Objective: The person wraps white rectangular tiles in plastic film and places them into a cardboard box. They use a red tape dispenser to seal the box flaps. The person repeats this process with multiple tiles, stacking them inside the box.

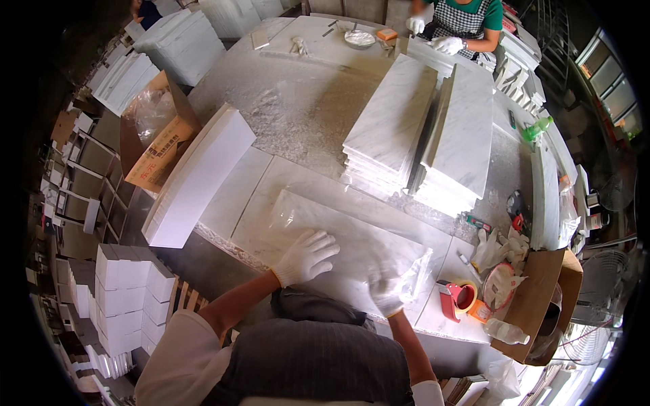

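A white-and-grey marble slab [352,233] wrapped in clear plastic film lies on the table in front of me. My left hand [308,257], in a white knit glove, rests on its near left part with the fingers stretched out. At the slab's near right end is my right hand [388,294], also gloved, beside the crumpled end of the plastic film [414,276]. Motion smears its fingers, so whether they grip the film does not show. Just right of that hand stands a red tape dispenser [449,302] with a tape roll [466,297].
Two stacks of marble slabs [396,101] [462,135] stand across the table. White boards [200,179] and a cardboard box [159,135] are at left. Gloves [489,252], a clear bottle [506,331] and another cardboard box [535,298] sit right. A gloved co-worker [467,27] works opposite.
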Action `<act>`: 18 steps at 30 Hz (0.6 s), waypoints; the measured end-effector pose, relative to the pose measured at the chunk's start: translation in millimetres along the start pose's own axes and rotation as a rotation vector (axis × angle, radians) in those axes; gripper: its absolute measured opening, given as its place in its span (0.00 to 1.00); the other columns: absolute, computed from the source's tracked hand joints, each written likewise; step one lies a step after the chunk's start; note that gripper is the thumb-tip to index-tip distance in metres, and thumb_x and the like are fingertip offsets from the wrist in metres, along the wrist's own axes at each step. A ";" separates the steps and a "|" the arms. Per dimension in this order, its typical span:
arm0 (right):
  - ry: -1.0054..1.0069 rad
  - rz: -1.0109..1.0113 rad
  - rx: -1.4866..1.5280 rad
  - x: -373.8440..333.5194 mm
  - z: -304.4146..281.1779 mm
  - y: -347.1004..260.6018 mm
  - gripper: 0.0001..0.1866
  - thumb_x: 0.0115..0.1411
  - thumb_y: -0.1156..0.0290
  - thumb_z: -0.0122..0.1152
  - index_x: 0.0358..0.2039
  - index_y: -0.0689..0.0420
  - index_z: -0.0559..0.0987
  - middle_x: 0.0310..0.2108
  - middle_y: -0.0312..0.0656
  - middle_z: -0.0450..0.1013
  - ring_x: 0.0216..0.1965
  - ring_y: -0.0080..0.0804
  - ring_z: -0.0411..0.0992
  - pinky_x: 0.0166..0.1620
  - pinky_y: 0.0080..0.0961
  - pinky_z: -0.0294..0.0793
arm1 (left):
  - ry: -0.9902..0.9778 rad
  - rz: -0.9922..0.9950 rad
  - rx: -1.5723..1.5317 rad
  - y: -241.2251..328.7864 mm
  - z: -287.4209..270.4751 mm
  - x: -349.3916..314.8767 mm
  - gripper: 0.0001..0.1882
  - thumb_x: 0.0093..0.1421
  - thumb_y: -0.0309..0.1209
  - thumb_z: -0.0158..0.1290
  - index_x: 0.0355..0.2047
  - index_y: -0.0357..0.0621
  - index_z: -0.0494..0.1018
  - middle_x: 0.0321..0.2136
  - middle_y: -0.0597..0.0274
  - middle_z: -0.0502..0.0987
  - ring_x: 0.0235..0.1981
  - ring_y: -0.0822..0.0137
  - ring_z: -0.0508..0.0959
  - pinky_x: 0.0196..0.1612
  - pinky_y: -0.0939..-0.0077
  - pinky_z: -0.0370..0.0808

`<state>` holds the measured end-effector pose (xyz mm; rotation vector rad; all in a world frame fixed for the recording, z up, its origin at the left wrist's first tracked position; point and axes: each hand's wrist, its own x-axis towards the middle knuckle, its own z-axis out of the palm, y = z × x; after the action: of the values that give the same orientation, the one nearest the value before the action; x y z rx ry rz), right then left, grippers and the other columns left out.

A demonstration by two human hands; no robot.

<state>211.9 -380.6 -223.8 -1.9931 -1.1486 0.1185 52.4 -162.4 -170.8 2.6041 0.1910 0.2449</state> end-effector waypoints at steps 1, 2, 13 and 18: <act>-0.224 -0.034 -0.080 3.2 1.8 -10.8 0.27 0.65 0.58 0.54 0.64 0.47 0.68 0.65 0.42 0.64 0.69 0.47 0.56 0.72 0.49 0.45 | -0.011 0.072 0.121 -4.4 10.2 -0.9 0.23 0.61 0.39 0.56 0.55 0.45 0.74 0.59 0.53 0.71 0.63 0.54 0.67 0.66 0.53 0.58; -0.446 -0.074 -0.153 11.8 1.7 -20.2 0.26 0.65 0.57 0.54 0.64 0.45 0.70 0.65 0.43 0.65 0.69 0.48 0.55 0.71 0.49 0.44 | 0.008 0.059 0.141 -13.1 19.9 -1.0 0.26 0.59 0.42 0.56 0.56 0.46 0.73 0.60 0.55 0.69 0.65 0.56 0.63 0.68 0.50 0.53; 0.245 0.428 -0.419 41.4 -31.6 63.8 0.49 0.54 0.47 0.66 0.68 0.61 0.57 0.67 0.58 0.56 0.67 0.56 0.55 0.68 0.49 0.53 | 0.269 -0.218 0.421 -86.3 -11.2 32.1 0.25 0.60 0.45 0.57 0.54 0.47 0.74 0.53 0.55 0.75 0.59 0.52 0.68 0.63 0.49 0.59; 0.398 0.895 -0.461 50.0 -35.5 70.9 0.51 0.51 0.43 0.70 0.65 0.63 0.60 0.60 0.62 0.62 0.60 0.56 0.62 0.61 0.48 0.64 | 0.513 -0.524 0.453 -120.5 0.8 25.6 0.27 0.58 0.51 0.58 0.50 0.45 0.74 0.50 0.54 0.74 0.53 0.48 0.70 0.55 0.48 0.65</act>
<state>305.1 -382.0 -234.0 -2.6511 0.0355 -0.0989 66.9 -54.7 -228.8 2.7418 1.2076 0.7409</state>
